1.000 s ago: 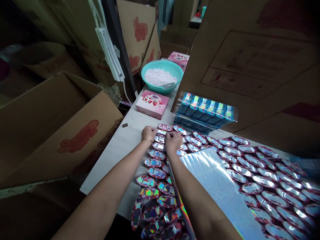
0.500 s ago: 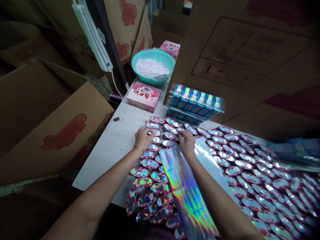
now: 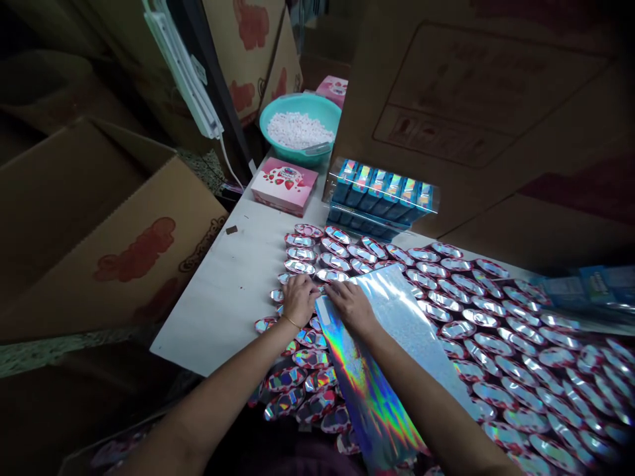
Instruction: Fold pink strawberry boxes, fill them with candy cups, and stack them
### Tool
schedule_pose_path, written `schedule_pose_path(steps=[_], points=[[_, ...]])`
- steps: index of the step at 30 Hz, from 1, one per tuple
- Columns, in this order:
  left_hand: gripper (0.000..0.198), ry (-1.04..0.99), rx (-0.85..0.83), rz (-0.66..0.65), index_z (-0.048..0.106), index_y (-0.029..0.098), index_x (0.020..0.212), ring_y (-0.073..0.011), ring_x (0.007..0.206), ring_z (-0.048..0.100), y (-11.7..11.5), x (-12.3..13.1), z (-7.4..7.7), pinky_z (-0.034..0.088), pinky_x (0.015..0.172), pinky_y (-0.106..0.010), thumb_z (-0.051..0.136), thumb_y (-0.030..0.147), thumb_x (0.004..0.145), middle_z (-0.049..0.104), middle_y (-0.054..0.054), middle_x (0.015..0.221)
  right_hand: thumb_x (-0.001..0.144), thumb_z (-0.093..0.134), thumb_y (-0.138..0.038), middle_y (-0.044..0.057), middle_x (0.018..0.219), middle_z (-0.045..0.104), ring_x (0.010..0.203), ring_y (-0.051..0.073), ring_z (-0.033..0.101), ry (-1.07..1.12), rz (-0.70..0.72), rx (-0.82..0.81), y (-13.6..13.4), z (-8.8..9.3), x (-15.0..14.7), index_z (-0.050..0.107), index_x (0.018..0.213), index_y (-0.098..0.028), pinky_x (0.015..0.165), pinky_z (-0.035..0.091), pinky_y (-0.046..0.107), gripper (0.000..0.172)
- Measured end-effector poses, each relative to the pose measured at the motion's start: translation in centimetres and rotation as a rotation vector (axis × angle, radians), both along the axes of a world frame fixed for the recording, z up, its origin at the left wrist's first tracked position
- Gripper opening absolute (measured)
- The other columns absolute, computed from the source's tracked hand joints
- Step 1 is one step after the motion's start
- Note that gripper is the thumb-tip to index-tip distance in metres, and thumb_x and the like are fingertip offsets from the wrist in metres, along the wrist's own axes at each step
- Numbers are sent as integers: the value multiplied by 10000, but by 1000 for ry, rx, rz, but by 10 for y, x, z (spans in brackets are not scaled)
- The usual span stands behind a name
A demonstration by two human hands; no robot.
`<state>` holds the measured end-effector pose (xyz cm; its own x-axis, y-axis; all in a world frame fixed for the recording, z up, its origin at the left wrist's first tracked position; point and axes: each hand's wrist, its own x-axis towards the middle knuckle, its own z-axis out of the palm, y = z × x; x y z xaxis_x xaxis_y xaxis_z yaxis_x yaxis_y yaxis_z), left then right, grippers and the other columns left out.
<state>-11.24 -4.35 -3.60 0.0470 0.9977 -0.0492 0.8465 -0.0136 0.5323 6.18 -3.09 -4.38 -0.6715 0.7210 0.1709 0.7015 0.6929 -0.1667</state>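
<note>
Head view, looking forward and down: dozens of oval pieces [image 3: 299, 267] with reflective tops stand on a white table [image 3: 198, 317], in loose rows running away from the person and spreading far to the right. Nearly all those in plain sight already have shiny tops, so much appears done; whether any beneath the hands or the shiny sheeting [image 3: 397, 311] are unfinished cannot be told. The sheeting lies over the middle of the rows, silvery on one side and rainbow-coloured on the other. Both forearms reach in from the bottom edge and converge. The left hand [image 3: 300, 301], with a thin bracelet [image 3: 292, 322] at its wrist, is palm down, fingers bent, over the left-hand rows. The right hand [image 3: 353, 309] is also palm down, fingers curled toward the left, over the sheeting's near-left corner. Their fingertips nearly meet there; whether they pinch or merely press something is hidden. Beyond stand blue packs [image 3: 380, 192], a pink box [image 3: 284, 185] and a teal bowl [image 3: 292, 156] of small white pieces [image 3: 300, 130].
</note>
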Motion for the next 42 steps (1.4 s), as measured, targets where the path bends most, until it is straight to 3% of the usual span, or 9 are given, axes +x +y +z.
schedule_pose_path(steps=[7, 13, 21, 24, 30, 33, 35, 38, 42], points=[[89, -39, 0, 96, 623, 213, 751, -217, 1003, 429, -1, 7, -5, 329, 833, -364, 565, 275, 778, 536, -40, 1013, 861, 414, -139, 126, 1158, 558, 948, 221, 475, 55, 87, 82, -13, 1, 10, 569, 1130, -163, 758, 390, 359, 312], [104, -60, 18, 129, 627, 210, 760, -220, 1020, 432, -3, 9, -10, 326, 824, -368, 564, 290, 780, 539, -38, 1045, 874, 422, -231, 117, 1159, 552, 938, 222, 479, 59, -104, 17, -6, 11, -1, 518, 1197, -175, 759, 410, 352, 342], [137, -84, -7, 175, 637, 214, 765, -228, 1042, 433, -2, 12, -6, 325, 844, -382, 539, 305, 796, 549, -46, 1062, 853, 438, -144, 127, 1212, 523, 1047, 227, 443, 42, 62, 36, -12, -5, 2, 549, 1135, -154, 806, 388, 359, 304], [139, -70, -9, 180, 636, 211, 751, -237, 1033, 435, -3, 13, -5, 328, 833, -390, 546, 308, 791, 551, -53, 1060, 851, 459, -186, 107, 1124, 571, 995, 222, 469, 113, 13, -20, -19, 14, 3, 609, 972, -177, 795, 385, 360, 192], [168, -141, 6, 161, 652, 214, 779, -228, 1018, 449, -2, 8, -1, 336, 859, -382, 505, 290, 808, 564, -54, 1045, 789, 502, -231, 48, 830, 586, 806, 166, 527, 607, -374, -442, -5, 80, -1, 585, 706, -186, 689, 409, 284, 126], [308, -362, -6, 133, 654, 196, 805, -189, 944, 503, -1, -2, 9, 369, 850, -345, 366, 285, 869, 603, -58, 951, 731, 538, -274, 12, 679, 558, 645, 138, 515, 888, -571, -713, 11, 87, -7, 569, 625, -174, 581, 393, 257, 149], [278, -438, -31, 46, 659, 200, 777, -187, 933, 515, -1, -7, 15, 371, 858, -337, 417, 320, 843, 621, -50, 920, 712, 546, -302, -6, 612, 541, 552, 117, 479, 1029, -681, -841, 18, 88, -13, 572, 640, -168, 540, 380, 252, 155], [236, -576, -64, 90, 664, 204, 805, -194, 911, 534, -1, -11, 20, 384, 847, -333, 500, 373, 784, 634, -47, 906, 708, 550, -297, -6, 629, 549, 577, 113, 482, 1003, -654, -745, 21, 98, -19, 576, 635, -172, 546, 367, 240, 147], [355, -934, -220, 180, 635, 165, 920, -159, 737, 563, -7, -2, 16, 432, 711, -280, 422, 430, 817, 640, -31, 802, 730, 529, -264, 7, 681, 551, 638, 118, 487, 678, -493, -491, 22, 121, -19, 585, 612, -184, 578, 357, 238, 153]])
